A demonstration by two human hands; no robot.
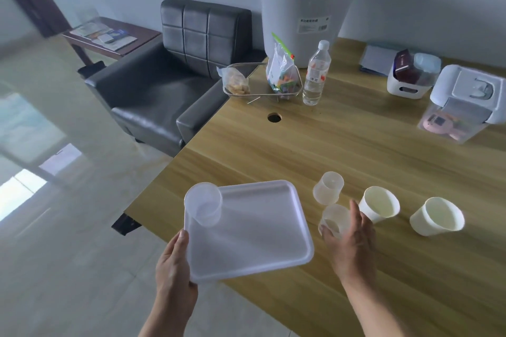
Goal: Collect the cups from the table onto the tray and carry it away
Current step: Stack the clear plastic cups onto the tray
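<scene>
A white plastic tray (254, 230) juts over the table's near left corner, and my left hand (175, 268) grips its near left edge. One clear plastic cup (204, 204) stands upright in the tray's far left corner. My right hand (350, 238) wraps around a second clear cup (334, 219) on the table just right of the tray. Behind it a third clear cup (328, 187) stands upside down. Two white paper cups, one near (379, 204) and one farther right (436, 216), stand upright on the wood.
The wooden table (342, 150) has a cable hole (274, 117). At its back stand a wire basket with bags (262, 82), a water bottle (316, 74), a grey tub (305, 11), and white storage boxes (462, 96). A black armchair (175, 74) sits left of the table.
</scene>
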